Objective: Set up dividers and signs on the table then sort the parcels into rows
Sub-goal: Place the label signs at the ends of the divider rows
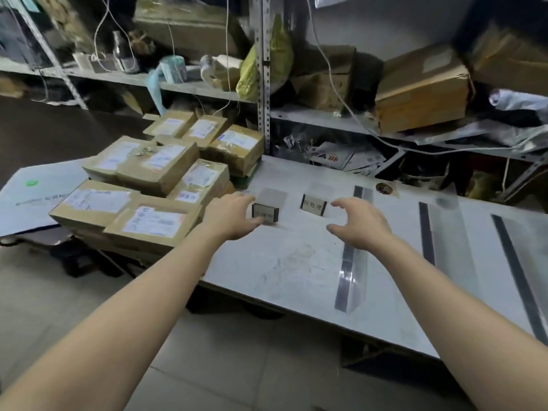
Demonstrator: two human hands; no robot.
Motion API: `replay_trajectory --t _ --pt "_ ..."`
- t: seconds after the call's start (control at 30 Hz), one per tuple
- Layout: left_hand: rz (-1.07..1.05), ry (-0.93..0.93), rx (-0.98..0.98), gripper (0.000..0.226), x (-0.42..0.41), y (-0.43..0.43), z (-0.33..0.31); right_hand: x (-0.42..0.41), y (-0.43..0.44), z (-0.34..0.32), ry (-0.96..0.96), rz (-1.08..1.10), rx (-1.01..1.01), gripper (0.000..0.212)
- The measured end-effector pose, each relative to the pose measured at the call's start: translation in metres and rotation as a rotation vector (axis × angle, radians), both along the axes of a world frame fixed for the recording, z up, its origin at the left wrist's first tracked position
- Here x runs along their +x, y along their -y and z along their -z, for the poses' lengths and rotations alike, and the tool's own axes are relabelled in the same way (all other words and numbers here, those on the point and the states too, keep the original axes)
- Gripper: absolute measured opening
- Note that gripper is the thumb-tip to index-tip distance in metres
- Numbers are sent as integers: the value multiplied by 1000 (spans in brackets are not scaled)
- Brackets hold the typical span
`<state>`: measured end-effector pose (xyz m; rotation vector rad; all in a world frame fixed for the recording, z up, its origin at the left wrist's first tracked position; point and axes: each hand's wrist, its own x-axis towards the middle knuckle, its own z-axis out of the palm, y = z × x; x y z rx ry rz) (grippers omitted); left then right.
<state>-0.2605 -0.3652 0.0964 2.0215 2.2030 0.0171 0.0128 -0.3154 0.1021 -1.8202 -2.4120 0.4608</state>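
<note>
Both bare forearms stretch out from the near edge over tiled floor onto the white table (275, 271). On its right half run three clear dividers with dark strips, front to back and well apart: the near divider (349, 271), the middle divider (426, 232) and the far-right divider (517, 277); I can't tell if they stand upright or lie flat. The right hand (363, 225) hovers above the tabletop beside the near divider, fingers spread and loosely curved, thumb out, nothing in it. Its fingertips are near the right sign (313, 205) but apart from it. That sign is a small white card with dark ends and printed characters, standing on the table. The left hand (232, 216) is at the left sign (264, 213), with the thumb under the card's lower left corner and the fingers curled over its left end, a pinch by the look of it. This sign is blurred and its text is unreadable. Just left of that hand, the parcels (139, 185) sit off the table's left end in a low stack of brown taped boxes with white labels. A white printed sheet (38, 197) pokes out beyond them. Behind everything is metal shelving (262, 84) crammed with cardboard boxes (421, 93), a yellow-green bag (267, 57) and loose cables.
</note>
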Motion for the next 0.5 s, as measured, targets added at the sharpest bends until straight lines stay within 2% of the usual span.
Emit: replay_trajectory --t 0.23,0.5 --pt "32 26 -48 63 -39 -73 33 -51 -63 28 -9 -3 -36 58" --pt "-7 65 -148 58 -68 -147 106 -102 -135 95 -103 -82 -157 50"
